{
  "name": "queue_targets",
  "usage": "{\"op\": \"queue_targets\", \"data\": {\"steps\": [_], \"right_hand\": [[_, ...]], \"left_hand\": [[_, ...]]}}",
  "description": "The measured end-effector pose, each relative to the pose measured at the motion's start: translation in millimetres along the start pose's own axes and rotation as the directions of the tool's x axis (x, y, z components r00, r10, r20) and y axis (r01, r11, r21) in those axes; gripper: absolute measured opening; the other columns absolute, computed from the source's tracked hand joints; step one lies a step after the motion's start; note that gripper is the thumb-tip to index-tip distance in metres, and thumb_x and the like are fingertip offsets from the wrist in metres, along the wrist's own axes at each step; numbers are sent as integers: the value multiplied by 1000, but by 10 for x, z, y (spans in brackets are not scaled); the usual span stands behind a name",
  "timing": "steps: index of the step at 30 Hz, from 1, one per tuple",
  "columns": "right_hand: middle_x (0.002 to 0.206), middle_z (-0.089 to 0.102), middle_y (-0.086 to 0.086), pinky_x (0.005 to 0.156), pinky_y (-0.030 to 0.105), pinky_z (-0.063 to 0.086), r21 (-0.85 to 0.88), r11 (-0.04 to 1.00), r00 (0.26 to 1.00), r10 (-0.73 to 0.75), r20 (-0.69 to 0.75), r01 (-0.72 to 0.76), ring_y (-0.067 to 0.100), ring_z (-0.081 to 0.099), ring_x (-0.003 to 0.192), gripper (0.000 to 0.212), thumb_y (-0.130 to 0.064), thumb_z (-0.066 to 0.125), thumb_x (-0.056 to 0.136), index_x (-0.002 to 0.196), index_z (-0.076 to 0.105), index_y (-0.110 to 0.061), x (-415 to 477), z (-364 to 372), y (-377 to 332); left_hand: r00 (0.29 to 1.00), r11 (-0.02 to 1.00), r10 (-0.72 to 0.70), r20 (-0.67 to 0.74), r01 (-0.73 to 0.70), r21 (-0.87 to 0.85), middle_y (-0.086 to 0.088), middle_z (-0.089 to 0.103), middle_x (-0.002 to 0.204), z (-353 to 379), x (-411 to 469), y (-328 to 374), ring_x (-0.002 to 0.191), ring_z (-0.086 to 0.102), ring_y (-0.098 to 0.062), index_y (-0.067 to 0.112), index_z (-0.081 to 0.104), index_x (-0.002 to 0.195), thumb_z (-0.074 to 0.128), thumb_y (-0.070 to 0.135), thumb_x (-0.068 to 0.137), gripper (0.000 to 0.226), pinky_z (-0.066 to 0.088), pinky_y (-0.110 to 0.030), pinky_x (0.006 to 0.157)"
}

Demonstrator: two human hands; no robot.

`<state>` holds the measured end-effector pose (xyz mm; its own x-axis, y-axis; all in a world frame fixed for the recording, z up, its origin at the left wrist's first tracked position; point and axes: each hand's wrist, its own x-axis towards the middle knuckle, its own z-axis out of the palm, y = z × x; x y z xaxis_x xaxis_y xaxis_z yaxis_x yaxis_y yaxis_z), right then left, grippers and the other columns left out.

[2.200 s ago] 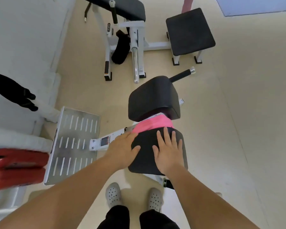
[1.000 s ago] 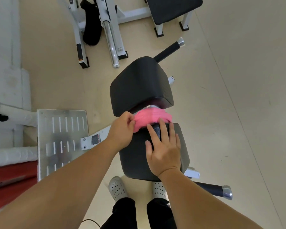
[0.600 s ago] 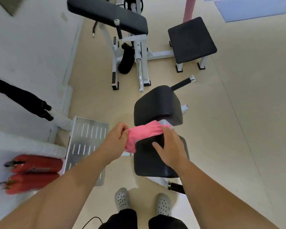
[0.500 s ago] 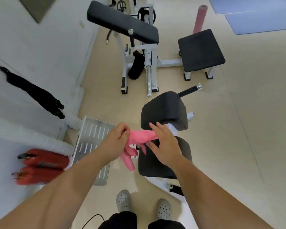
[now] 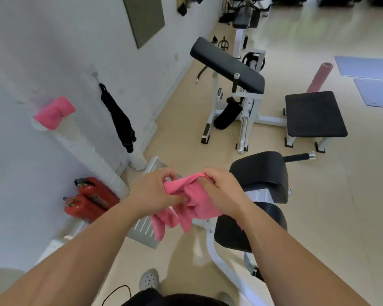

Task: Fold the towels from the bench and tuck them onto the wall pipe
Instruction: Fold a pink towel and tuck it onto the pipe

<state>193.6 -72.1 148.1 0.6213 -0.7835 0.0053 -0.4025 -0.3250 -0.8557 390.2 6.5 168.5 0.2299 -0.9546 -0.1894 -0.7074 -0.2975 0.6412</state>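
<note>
A pink towel [image 5: 192, 203] hangs crumpled in the air between my hands, left of the black padded bench [image 5: 260, 175]. My left hand [image 5: 155, 191] grips its left part, and my right hand [image 5: 221, 191] grips its upper right edge. The towel's loose ends dangle below my hands. On the left wall a white wrapped pipe [image 5: 91, 160] runs down at a slant. A folded pink towel [image 5: 54, 112] sits tucked at the pipe's upper end.
Two red fire extinguishers [image 5: 91, 199] lie by the wall under the pipe. A slotted metal footplate [image 5: 145, 228] lies below my hands. A black strap [image 5: 119, 120] hangs on the wall. A white weight bench [image 5: 228, 65] and a black stool [image 5: 314, 115] stand farther back.
Both hands lifted the pink towel off the bench seat and brought it up and left into the air. My view tilted up, bringing the wall pipe and its folded towel into sight.
</note>
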Motion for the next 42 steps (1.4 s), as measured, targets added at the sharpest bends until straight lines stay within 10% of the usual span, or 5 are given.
{"op": "queue_targets", "data": {"steps": [6, 12, 21, 33, 42], "right_hand": [[76, 67, 5, 68, 38, 47, 37, 999, 1000, 20, -4, -19, 21, 60, 73, 26, -34, 61, 99, 83, 74, -18, 366, 478, -450], [57, 59, -16, 54, 12, 36, 60, 993, 995, 101, 9, -101, -4, 49, 55, 26, -26, 69, 93, 67, 69, -31, 878, 1190, -992], [61, 64, -16, 60, 16, 44, 123, 977, 982, 160, 99, -172, -1, 57, 60, 10, -26, 77, 88, 79, 73, -27, 1458, 1972, -1464], [79, 68, 10, 66, 37, 49, -559, 818, 932, 297, 208, -136, 29, 60, 76, 10, -16, 65, 82, 79, 70, -8, 1582, 2547, -932], [72, 62, -11, 67, 31, 38, 37, 955, 955, 292, 55, -294, 11, 50, 70, 35, -3, 43, 94, 77, 66, -21, 1740, 2354, -1064]], "left_hand": [[994, 976, 65, -82, -80, -201, 6, 67, 65, -498, -33, -617, 62, 66, -14, 23, 73, 76, 57, 26, 85, 18, 55, -36, 64], [963, 980, 78, -259, -123, -159, 15, 70, 83, -1110, 13, -1417, 78, 65, -8, 25, 74, 92, 68, 4, 80, 25, 54, -25, 74], [998, 827, -62, -29, 35, -562, -11, 59, 66, -1638, -44, -2199, 64, 56, -13, -1, 59, 79, 46, 13, 96, 25, 48, -31, 66], [888, 879, -319, -333, 145, -454, 10, 36, 47, -1976, -135, -2659, 48, 34, -6, 14, 45, 51, 61, 3, 80, 34, 30, -17, 48], [800, 901, -424, -425, 326, -286, 8, 63, 72, -1979, -71, -2978, 68, 55, -6, 22, 61, 82, 56, 21, 88, 7, 41, -32, 62]]}}
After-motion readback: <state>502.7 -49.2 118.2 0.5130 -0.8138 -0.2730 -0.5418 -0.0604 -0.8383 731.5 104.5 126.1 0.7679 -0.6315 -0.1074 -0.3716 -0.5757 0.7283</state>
